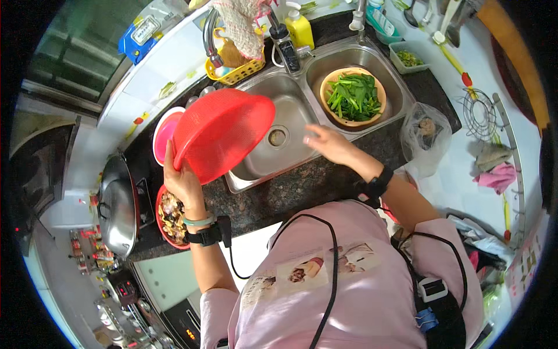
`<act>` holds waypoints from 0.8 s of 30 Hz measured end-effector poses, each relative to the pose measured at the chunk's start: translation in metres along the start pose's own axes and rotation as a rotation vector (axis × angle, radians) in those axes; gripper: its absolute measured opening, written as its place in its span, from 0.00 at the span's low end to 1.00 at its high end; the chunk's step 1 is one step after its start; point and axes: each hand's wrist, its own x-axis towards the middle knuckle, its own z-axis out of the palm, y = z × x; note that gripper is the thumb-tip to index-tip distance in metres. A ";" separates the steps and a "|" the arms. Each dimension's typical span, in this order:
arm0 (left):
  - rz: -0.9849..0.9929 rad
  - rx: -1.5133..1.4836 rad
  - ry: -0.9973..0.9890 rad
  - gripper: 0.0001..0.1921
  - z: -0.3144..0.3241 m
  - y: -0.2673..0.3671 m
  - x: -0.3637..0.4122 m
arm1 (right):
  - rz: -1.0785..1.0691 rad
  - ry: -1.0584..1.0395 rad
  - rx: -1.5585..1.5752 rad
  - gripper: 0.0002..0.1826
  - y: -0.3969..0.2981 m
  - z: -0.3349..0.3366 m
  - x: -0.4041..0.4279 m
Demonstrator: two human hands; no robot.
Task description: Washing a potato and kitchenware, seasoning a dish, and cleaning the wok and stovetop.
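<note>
My left hand [181, 179] grips the rim of a red plastic colander [226, 135]. The colander is tilted on its side, partly over the left basin [283, 100] of the steel sink, and nothing shows inside it. My right hand [327, 141] holds nothing, its fingers apart, above the front edge near the divider between the basins. In the right basin [394, 98] stands a round tan bowl or basket [326, 102] of cut leafy greens [355, 96]. The colander partly hides a pink bowl [163, 135] behind it.
A red bowl of mixed food [172, 218] stands left, beside a lidded wok [117, 209]. Behind the sink are a faucet [212, 43], a yellow basket [237, 74] and a yellow bottle [299, 30]. A plastic bag [425, 139] and a container of chopped greens [409, 59] lie right.
</note>
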 end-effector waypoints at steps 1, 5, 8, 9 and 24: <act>0.016 -0.016 -0.002 0.22 -0.003 -0.003 0.001 | 0.160 0.084 0.333 0.34 -0.007 -0.004 0.001; 0.282 -0.122 0.083 0.26 0.008 0.000 -0.010 | 0.438 0.586 0.944 0.36 -0.009 -0.005 0.006; 0.601 -0.002 -0.149 0.25 0.011 -0.005 -0.053 | 0.194 0.395 0.957 0.34 -0.077 0.024 0.010; 0.584 -0.032 -0.187 0.23 0.013 0.001 -0.059 | 0.253 0.459 0.761 0.34 -0.054 0.051 0.023; 0.472 -0.332 -0.193 0.29 0.018 -0.092 0.035 | 0.083 0.394 -0.213 0.15 -0.061 0.092 -0.103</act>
